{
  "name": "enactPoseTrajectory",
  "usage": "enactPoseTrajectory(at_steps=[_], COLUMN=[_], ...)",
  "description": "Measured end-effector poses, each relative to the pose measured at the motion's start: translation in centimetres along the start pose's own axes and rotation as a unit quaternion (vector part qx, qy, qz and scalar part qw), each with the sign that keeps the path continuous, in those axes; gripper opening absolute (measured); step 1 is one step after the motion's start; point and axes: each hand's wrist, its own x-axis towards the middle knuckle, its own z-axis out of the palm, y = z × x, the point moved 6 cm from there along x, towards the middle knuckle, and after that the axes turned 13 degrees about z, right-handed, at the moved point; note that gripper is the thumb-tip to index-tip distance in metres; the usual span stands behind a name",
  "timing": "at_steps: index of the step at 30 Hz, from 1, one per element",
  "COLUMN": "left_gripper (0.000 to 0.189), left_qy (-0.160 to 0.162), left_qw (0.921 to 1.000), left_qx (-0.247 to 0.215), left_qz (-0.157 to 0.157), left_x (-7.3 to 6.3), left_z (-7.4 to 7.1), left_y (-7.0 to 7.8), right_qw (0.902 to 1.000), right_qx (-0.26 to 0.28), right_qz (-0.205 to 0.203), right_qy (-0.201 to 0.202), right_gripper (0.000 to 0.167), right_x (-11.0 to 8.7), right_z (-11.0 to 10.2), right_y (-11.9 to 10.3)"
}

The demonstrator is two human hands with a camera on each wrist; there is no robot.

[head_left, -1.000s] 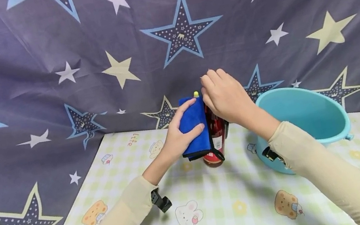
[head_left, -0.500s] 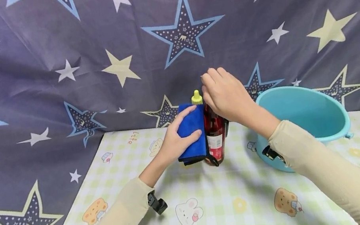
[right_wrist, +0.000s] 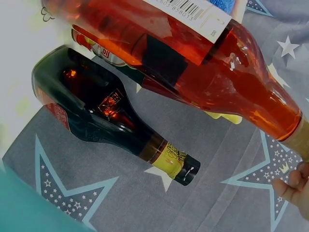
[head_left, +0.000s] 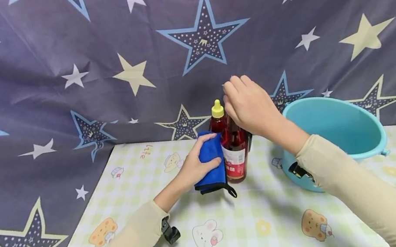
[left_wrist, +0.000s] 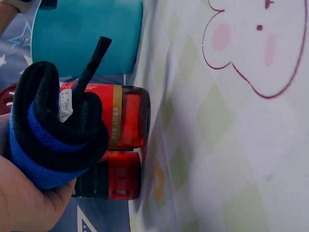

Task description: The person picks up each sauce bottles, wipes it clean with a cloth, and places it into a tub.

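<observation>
A folded blue cloth [head_left: 211,165] with black edging and a hanging loop is gripped in my left hand [head_left: 195,169], against or close beside a tall bottle of red liquid [head_left: 236,158]. In the left wrist view the rolled cloth [left_wrist: 53,130] partly covers the bottle's red label. My right hand [head_left: 252,105] holds that bottle by the top of its neck; the bottle stands roughly upright on the table. Only some fingertips [right_wrist: 289,188] show at the neck in the right wrist view. Behind stands a smaller bottle with a yellow pointed cap [head_left: 217,110].
A dark bottle [right_wrist: 106,104] with a yellow neck band stands close behind the held one, mostly hidden in the head view. To the right is a turquoise bucket [head_left: 297,174]. The checked tablecloth [head_left: 237,231] meets a starry curtain [head_left: 58,99] at the back.
My left hand has drawn the cloth down and slightly left along the bottle. More of the bottle's label and the yellow-capped bottle now shows. My right hand has hardly moved.
</observation>
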Motion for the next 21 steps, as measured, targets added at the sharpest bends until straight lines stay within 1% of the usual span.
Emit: enactPoseTrajectory(at_steps=[3, 9, 14, 17, 21], left_gripper=[0.063, 0.06, 0.06, 0.062, 0.063], left_qy=[0.0, 0.004, 0.004, 0.004, -0.001], left_qw=[1.0, 0.9992, 0.9988, 0.9983, 0.998], left_qx=[-0.002, -0.004, -0.003, -0.012, -0.028], left_qz=[-0.009, -0.038, -0.05, -0.058, -0.057], left_x=[0.1, 0.1, -0.1, -0.3, -0.6], left_z=[0.0, -0.1, 0.0, 0.0, 0.2], left_y=[0.0, -0.1, -0.5, -0.8, -1.0], right_qw=[1.0, 0.9999, 0.9998, 0.9998, 0.9998], right_qx=[-0.002, 0.0, 0.002, 0.002, 0.003], right_qz=[-0.001, -0.008, -0.011, -0.011, -0.009], right_qy=[0.003, 0.009, 0.016, 0.019, 0.019], right_gripper=[0.017, 0.018, 0.017, 0.015, 0.013], right_x=[-0.1, 0.0, 0.0, -0.1, -0.3], right_z=[0.0, 0.0, -0.1, -0.1, 0.0], right_y=[0.1, 0.0, -0.1, -0.2, -0.2])
